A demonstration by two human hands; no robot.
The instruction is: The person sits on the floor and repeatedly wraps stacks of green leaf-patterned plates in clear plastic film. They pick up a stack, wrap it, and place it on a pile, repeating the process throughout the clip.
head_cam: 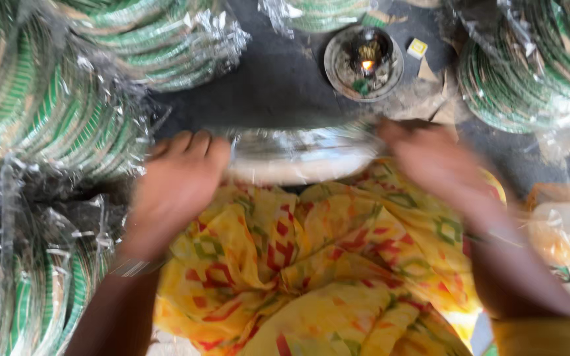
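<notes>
My left hand (176, 188) and my right hand (430, 161) grip the two ends of a shiny clear plastic wrapped bundle (301, 153), held level above my lap. The bundle is blurred, so what is inside it cannot be made out. Under it lies yellow cloth (318, 264) with red and green patterns. A thin bangle (133, 267) sits on my left wrist.
Stacks of green and gold bangles in clear wrap lie at the left (47, 112), lower left (28, 290), top (166, 39) and right (529, 66). A small round metal lamp (364, 62) with a lit flame stands on the dark floor ahead. A small yellow and white box (417, 47) lies beside it.
</notes>
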